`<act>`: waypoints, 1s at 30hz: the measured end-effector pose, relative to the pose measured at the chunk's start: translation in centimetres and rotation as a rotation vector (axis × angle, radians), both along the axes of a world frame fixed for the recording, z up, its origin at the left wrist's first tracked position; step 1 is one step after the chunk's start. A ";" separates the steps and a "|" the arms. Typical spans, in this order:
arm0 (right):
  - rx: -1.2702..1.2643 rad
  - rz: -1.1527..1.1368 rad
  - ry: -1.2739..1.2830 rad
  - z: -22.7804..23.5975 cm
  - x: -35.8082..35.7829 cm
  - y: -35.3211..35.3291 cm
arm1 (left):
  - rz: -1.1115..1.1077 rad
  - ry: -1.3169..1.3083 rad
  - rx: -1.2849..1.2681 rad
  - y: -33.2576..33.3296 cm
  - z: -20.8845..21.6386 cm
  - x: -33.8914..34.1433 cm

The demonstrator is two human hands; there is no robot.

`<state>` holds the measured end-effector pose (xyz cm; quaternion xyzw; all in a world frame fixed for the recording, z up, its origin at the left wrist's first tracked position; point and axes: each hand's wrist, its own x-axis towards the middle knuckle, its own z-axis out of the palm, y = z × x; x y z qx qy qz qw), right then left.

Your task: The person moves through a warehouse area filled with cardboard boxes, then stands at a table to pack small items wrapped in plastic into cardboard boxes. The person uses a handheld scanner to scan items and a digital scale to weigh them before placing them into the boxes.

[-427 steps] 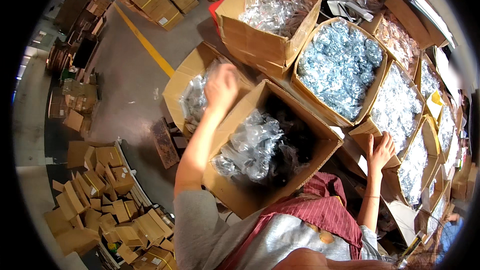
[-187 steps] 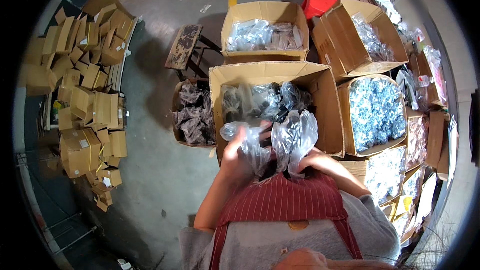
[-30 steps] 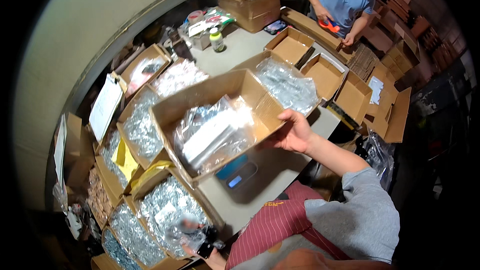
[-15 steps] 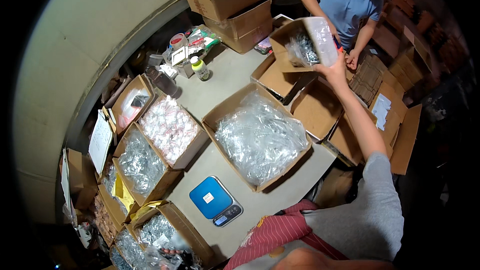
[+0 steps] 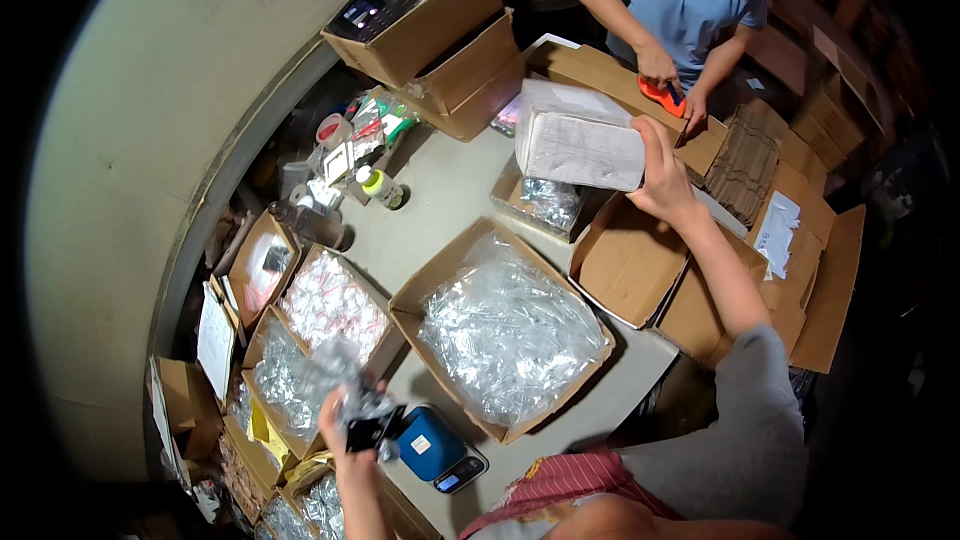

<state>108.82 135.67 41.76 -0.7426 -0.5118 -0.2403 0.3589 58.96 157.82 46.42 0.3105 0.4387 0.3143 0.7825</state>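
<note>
White-faced and tilted, the box [image 5: 585,148] hangs from the right hand [image 5: 665,172], whose fingers are closed over its right end; its opening is hidden. Just below and left of that grip, clear packets [image 5: 550,202] lie in a small carton [image 5: 525,218], under the box; whether box and carton touch cannot be told. Directly below the right grip sits an open carton [image 5: 625,265], and to the right of it a stack of flat cardboard [image 5: 742,162].

The left hand [image 5: 342,432], blurred, is curled around a clear bag [image 5: 342,368] with a black piece [image 5: 375,428]; how tightly the fingers press cannot be told. Just right of this grip, and partly behind the black piece, is a blue scale [image 5: 430,445] on the table [image 5: 440,202]. Beyond the left grip stands a bin [image 5: 385,352] of small white and red packets, and farther beyond it a bottle [image 5: 382,188] with a yellow-green label. Between the two grips, a wide box [image 5: 440,278] is filled with shiny clear bags [image 5: 515,335].

Past the right grip, a co-worker in a blue shirt [image 5: 675,5] has one hand [image 5: 656,65] on an orange tool [image 5: 660,97].
</note>
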 end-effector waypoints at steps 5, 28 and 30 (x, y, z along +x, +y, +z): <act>0.305 -0.327 0.179 0.5 0.8 -3.3 | -0.537 0.054 0.023 1.1 0.2 17.9; 0.697 0.343 1.787 1.7 -25.3 -6.8 | -0.179 0.276 0.381 12.7 -5.7 -3.3; 0.307 0.407 1.938 1.1 -30.7 -4.8 | -0.122 0.294 0.386 12.4 -3.0 -8.6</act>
